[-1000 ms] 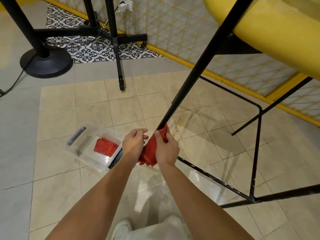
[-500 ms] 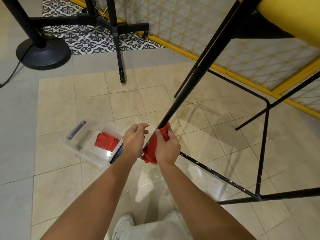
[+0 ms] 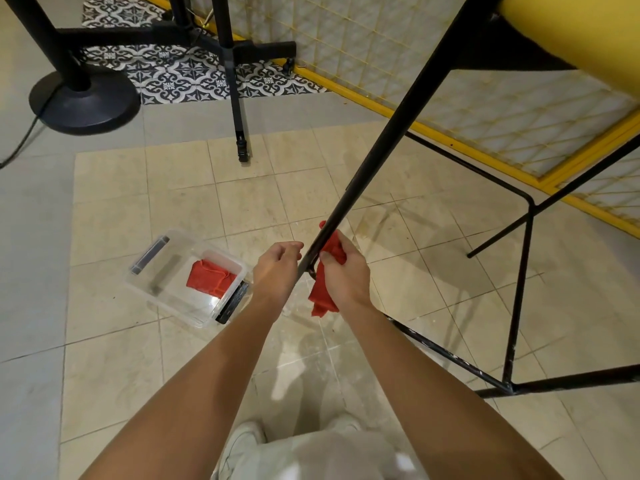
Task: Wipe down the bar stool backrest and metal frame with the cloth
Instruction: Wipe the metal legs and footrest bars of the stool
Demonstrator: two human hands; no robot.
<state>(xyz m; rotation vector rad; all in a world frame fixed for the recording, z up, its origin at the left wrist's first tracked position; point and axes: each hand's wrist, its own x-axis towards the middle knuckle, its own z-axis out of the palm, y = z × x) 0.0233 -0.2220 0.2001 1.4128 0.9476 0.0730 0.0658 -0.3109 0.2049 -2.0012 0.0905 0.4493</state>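
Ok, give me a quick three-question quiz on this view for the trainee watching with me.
1. True or false: the right hand grips the cloth around the black stool leg.
2. What colour is that cloth? A blue, B red, C white.
3. Fill in: the clear box left of the hands holds a spare ___.

Key: 1 true. 2 B. 3 cloth, the spare cloth.

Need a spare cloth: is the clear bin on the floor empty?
Not empty: a crumpled red cloth lies inside the clear bin.
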